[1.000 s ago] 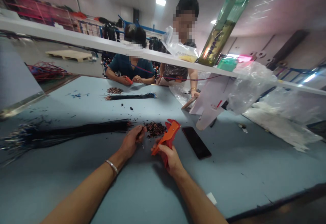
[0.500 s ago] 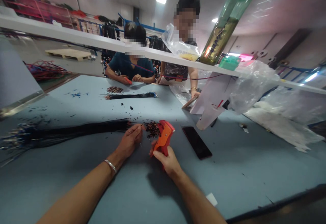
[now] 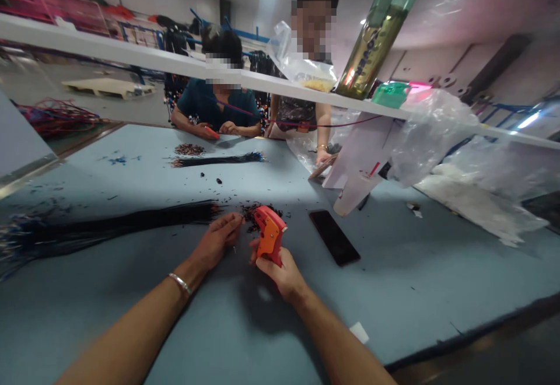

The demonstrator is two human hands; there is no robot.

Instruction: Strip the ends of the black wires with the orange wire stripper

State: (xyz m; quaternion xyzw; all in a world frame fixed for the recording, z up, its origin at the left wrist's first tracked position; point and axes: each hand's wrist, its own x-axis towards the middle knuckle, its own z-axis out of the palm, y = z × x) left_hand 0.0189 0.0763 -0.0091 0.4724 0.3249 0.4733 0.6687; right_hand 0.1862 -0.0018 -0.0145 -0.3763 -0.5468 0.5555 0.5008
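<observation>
My right hand (image 3: 282,271) is wrapped around a red and orange wire stripper (image 3: 270,234), its head tilted up and to the left. Just left of the tool, my left hand (image 3: 222,232) has its thumb and fingers pinched on a thin wire (image 3: 242,220), of which only a short end shows. Behind the stripper lies a pile of small dark and coppery scraps (image 3: 250,213), partly hidden by it. A long bundle of black wires (image 3: 131,219) stretches left from my left hand, with blue and pale ends at the far left.
A phone (image 3: 335,237) lies to the right of the stripper. Across the table (image 3: 420,315), two people work near a second wire bundle (image 3: 216,160) and another scrap heap (image 3: 189,149). A white shelf (image 3: 166,73) holding a green bottle (image 3: 378,41) crosses above. Plastic bags (image 3: 433,140) sit right.
The stripper in my right hand has come closer to my left hand and now covers more of the scrap pile. My left hand keeps its pinch. The whole view has shifted slightly.
</observation>
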